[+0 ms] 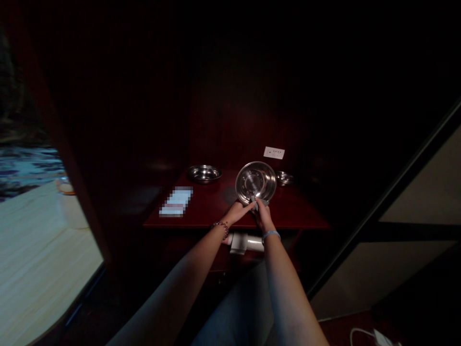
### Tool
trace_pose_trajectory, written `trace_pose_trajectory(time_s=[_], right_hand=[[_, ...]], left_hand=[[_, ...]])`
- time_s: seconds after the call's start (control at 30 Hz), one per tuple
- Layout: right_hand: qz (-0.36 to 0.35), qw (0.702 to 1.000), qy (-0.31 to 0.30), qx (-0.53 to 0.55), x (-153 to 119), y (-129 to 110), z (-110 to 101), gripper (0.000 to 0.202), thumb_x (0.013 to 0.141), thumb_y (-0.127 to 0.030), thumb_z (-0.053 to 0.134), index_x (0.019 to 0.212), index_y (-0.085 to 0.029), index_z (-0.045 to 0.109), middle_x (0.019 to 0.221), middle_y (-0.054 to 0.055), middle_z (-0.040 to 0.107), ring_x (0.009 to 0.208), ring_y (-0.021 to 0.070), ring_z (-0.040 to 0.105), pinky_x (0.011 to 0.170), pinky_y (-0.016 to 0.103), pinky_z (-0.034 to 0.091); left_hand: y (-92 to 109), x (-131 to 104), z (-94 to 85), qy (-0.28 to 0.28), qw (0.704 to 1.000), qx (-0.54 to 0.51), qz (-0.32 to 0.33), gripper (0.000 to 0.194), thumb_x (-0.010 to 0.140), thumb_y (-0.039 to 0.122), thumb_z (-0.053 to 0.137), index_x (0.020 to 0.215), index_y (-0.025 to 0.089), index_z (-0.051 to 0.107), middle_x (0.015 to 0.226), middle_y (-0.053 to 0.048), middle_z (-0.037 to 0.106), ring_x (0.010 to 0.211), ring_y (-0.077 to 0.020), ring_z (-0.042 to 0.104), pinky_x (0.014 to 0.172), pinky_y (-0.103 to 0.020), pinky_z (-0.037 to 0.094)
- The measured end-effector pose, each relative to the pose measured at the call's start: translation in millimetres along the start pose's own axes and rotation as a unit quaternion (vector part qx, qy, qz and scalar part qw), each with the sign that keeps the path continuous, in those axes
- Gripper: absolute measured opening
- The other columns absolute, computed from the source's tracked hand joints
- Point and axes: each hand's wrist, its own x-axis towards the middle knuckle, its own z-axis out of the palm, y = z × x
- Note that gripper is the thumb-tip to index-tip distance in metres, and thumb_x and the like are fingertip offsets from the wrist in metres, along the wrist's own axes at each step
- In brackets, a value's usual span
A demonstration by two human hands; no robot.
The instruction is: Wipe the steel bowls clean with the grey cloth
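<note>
Both hands meet at the near rim of a round, shiny steel bowl (256, 182), tilted up on edge over the dark red wooden table (306, 214). The left hand (237, 211) grips its lower rim; the right hand (263, 215) presses a small grey cloth (256, 202) against it. A second steel bowl (204, 173) sits far left, a smaller steel dish (284, 178) just right.

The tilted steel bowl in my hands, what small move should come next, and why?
Probably slide the cloth in the right hand up across the steel bowl: it sits only at the lower rim, while the left hand props the bowl tilted toward you.
</note>
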Motion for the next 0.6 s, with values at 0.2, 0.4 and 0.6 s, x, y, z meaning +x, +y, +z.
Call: trace_pose_trajectory(time_s=[0.2,0.4,0.6], right_hand=[[-0.012,1.000,-0.004,0.016,2.3,3.1,-0.1,0.034,0.067,-0.037,0.075,0.092,-0.015,0.071,0.084,0.003,0.076,0.077,0.0177,0.069,0.068,0.026,0.053],[-0.071,0.997,0.000,0.009,10.0,10.9,-1.5,0.036,0.066,-0.037,0.074,0.093,-0.014,0.071,0.090,0.003,0.076,0.083,0.0163,0.068,0.079,0.028,0.053],[-0.052,0.999,-0.013,-0.006,11.1,13.1,-2.9,0.039,0.065,-0.039,0.076,0.094,-0.013,0.072,0.088,0.004,0.077,0.081,0.0168,0.069,0.076,0.027,0.053]], left_hand=[[-6.4,1.4,-0.4,0.016,0.999,0.040,0.026,0.048,0.083,0.051,0.061,0.117,0.018,0.070,0.126,-0.010,0.069,0.124,-0.0253,0.059,0.110,-0.035,0.039],[-11.4,3.2,1.7,0.043,0.998,0.049,-0.008,0.045,0.083,0.050,0.060,0.111,0.017,0.072,0.119,-0.010,0.072,0.121,-0.0251,0.061,0.110,-0.035,0.038],[-4.9,2.4,-0.1,0.047,0.997,0.056,-0.026,0.036,0.086,0.040,0.055,0.105,0.015,0.073,0.114,-0.011,0.074,0.115,-0.0247,0.064,0.105,-0.032,0.042]])
